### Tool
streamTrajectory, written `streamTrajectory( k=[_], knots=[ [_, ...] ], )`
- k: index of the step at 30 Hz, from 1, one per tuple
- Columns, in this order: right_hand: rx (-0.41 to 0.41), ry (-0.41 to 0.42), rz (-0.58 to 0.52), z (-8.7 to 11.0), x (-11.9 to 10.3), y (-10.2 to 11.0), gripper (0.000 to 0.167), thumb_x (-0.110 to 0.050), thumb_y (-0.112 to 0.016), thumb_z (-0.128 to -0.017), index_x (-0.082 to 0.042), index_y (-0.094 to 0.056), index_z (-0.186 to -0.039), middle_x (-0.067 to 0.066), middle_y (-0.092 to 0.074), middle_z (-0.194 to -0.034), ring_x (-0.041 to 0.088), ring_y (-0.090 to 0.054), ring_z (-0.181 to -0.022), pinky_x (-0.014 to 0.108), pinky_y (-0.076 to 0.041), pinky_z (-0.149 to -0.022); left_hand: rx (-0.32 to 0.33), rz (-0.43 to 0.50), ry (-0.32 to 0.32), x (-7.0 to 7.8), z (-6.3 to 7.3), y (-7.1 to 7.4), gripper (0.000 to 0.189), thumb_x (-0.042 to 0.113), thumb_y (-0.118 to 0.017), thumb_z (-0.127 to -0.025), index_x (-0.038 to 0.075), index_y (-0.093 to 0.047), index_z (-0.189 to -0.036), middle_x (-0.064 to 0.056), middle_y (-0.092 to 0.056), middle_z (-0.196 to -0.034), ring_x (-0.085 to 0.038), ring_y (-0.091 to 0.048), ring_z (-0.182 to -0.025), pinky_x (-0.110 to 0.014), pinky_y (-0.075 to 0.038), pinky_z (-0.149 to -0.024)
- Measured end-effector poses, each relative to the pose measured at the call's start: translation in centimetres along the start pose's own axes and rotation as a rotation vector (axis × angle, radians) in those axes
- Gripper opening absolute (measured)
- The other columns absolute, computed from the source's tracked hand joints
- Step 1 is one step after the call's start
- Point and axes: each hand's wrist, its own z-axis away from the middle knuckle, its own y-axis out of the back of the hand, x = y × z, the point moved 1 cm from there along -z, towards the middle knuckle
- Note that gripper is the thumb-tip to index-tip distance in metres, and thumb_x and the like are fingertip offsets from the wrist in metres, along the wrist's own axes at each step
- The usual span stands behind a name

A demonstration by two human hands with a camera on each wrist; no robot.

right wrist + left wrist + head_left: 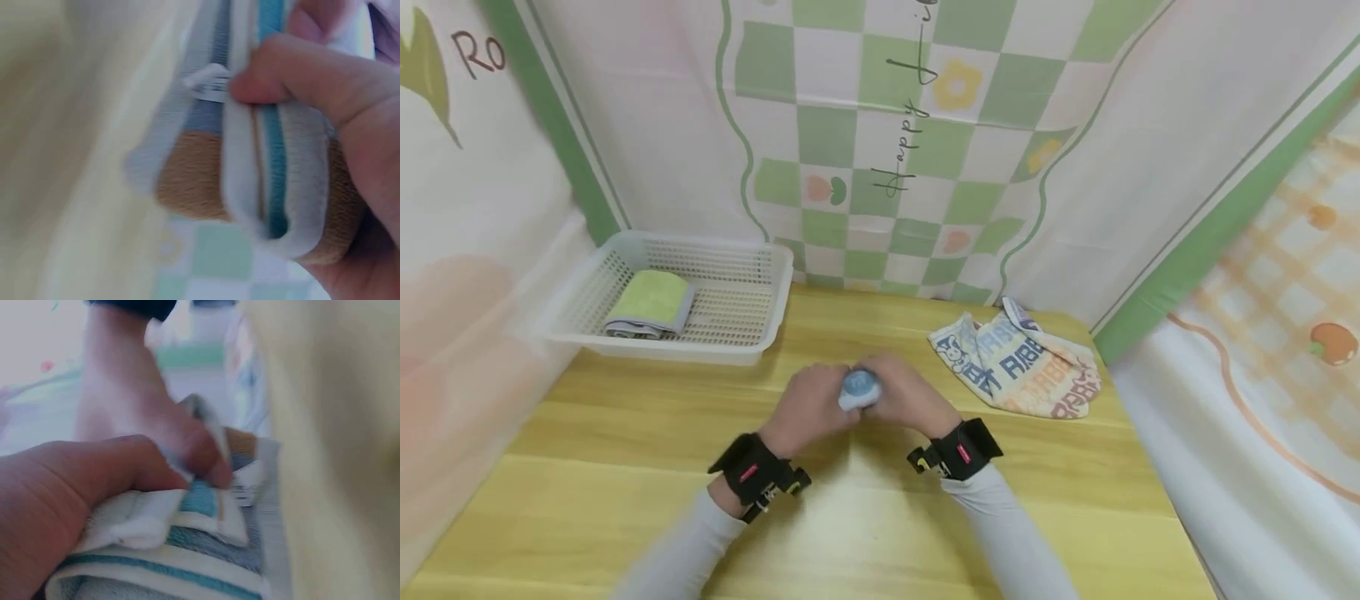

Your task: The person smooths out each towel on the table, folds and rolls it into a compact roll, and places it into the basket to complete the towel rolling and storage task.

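Both hands meet over the middle of the table around one folded towel (860, 388), of which the head view shows only a small blue and white part. In the left wrist view the folded layers have white, teal and grey stripes, and the left hand (808, 408) grips them with its thumb on top. From the other side the right hand (910, 398) holds the same towel, its thumb (269, 75) pressing on the striped edge beside a small white label (209, 82). A brown part of the towel shows in the right wrist view.
At the back left stands a white plastic basket (741, 354) holding a folded green and grey cloth (651, 302). A crumpled cloth with coloured lettering (1018, 362) lies at the right of the wooden table (625, 450). Printed curtains (895, 142) hang behind and at both sides.
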Motion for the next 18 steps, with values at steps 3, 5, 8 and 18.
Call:
streamTrajectory(
  k=[3, 5, 8, 18],
  knots=[
    [0.081, 0.101, 0.052, -3.4, -1.6, 1.0, 0.065, -0.013, -0.093, -0.069, -0.004, -0.064, -0.126, 0.009, -0.065, -0.121, 0.025, -0.060, -0.112, 0.040, -0.053, -0.099, 0.072, -0.090, 0.049, -1.0, -0.6, 4.0, 0.029, 0.021, -0.083, -0.069, 0.009, -0.066, -0.089, 0.000, -0.063, -0.073, -0.015, -0.056, -0.061, -0.029, -0.045, -0.051],
    [0.112, 0.128, 0.086, -5.1, -2.3, 1.5, 0.072, -0.014, -0.093, -0.071, -0.004, -0.059, -0.134, 0.013, -0.059, -0.128, 0.028, -0.054, -0.119, 0.043, -0.051, -0.102, 0.094, -0.116, 0.090, -1.8, -0.8, 6.1, 0.037, 0.025, -0.085, -0.070, 0.005, -0.068, -0.096, -0.005, -0.066, -0.077, -0.019, -0.059, -0.063, -0.031, -0.045, -0.051],
    [0.106, 0.126, 0.109, -8.0, -3.3, 2.0, 0.081, -0.016, -0.091, -0.075, -0.004, -0.050, -0.143, 0.015, -0.053, -0.137, 0.029, -0.050, -0.126, 0.043, -0.048, -0.107, 0.110, -0.114, 0.173, -3.7, -0.9, 8.7, 0.046, 0.028, -0.084, -0.072, 0.000, -0.068, -0.105, -0.010, -0.068, -0.082, -0.023, -0.061, -0.066, -0.033, -0.046, -0.052],
    [-0.149, 0.129, 0.058, -15.9, -3.6, -0.8, 0.066, -0.026, -0.079, -0.090, 0.002, -0.052, -0.143, 0.021, -0.044, -0.147, 0.033, -0.039, -0.138, 0.043, -0.036, -0.118, 0.137, -0.049, 0.481, -13.4, -0.8, 14.5, 0.051, 0.034, -0.074, -0.086, -0.012, -0.063, -0.107, -0.026, -0.067, -0.089, -0.031, -0.063, -0.066, -0.033, -0.048, -0.048]
  ],
)
